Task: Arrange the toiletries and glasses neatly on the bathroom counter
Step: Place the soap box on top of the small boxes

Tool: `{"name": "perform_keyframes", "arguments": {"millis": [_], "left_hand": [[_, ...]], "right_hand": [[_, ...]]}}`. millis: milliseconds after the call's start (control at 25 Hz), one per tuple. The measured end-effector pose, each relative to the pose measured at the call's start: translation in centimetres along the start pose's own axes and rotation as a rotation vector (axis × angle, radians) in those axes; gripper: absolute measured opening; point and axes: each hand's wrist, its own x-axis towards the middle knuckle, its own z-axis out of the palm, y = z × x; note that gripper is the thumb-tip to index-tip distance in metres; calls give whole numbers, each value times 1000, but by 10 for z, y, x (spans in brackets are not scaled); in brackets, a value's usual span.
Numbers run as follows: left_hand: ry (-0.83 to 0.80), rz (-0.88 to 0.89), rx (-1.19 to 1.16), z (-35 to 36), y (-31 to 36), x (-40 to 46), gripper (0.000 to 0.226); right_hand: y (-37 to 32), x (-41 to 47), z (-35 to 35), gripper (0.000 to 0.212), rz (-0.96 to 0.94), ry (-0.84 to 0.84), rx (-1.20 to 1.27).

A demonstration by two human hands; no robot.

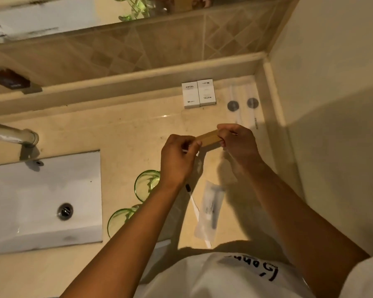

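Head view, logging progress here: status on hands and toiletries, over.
Left hand and right hand both gripping a tan box above the counter. Two white hotel boxes lined up at back. Green glasses below the left wrist.

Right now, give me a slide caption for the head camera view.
Both hands, left and right, hold a tan rectangular box above the beige marble counter.
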Motion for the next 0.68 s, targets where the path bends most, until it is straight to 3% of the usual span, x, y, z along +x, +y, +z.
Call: {"name": "perform_keyframes", "arguments": {"millis": [200,320,400,560,680], "left_hand": [[88,-132,-44,14,7,51,36],[121,-270,-152,19,10,66,23],[105,-305,-208,17,9,71,16],[107,-264,-289,10,8,85,41],[195,-337,-328,9,8,109,33]], "right_hand": [[-33,39,23,35,-96,-42,-101],[-42,56,29,41,-101,-53,-107],[-42,66,30,37,-131,-61,-155],[-43,85,28,24,-154,4,-161],[-45,96,31,23,-169,55,-159]]}}
